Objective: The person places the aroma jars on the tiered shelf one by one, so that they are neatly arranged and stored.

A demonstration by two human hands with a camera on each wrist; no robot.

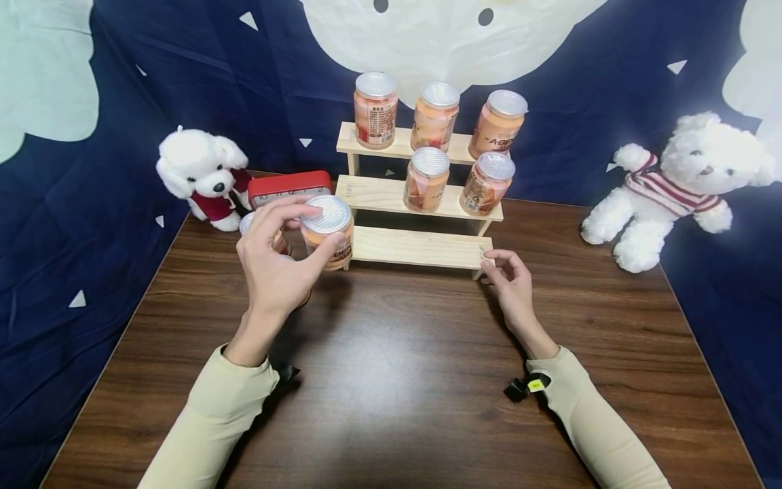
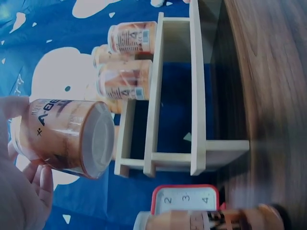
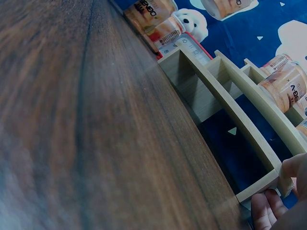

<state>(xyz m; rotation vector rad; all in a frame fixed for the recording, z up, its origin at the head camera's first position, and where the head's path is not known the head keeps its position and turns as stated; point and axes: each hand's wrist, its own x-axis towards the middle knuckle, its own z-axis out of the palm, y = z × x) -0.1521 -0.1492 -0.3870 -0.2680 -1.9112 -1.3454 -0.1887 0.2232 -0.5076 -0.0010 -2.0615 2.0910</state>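
My left hand (image 1: 275, 261) grips an orange-labelled can (image 1: 328, 231) with a ridged silver lid, thumb on one side and fingers on the other. The can is off the table near the left end of a three-step wooden stand (image 1: 421, 246); in the left wrist view the held can (image 2: 62, 136) shows its round base. My right hand (image 1: 513, 288) pinches the right end of the lowest step, with the thumb and fingers at its edge. Three similar cans stand on the top step, including a middle one (image 1: 435, 119), and two on the middle step, including one (image 1: 487, 183) at the right.
More cans (image 3: 151, 14) stand on the table at the left, partly hidden by my left hand in the head view. Behind them are a red clock (image 1: 290, 182) and a white plush dog (image 1: 204, 173). A white teddy bear (image 1: 666, 190) sits at the right.
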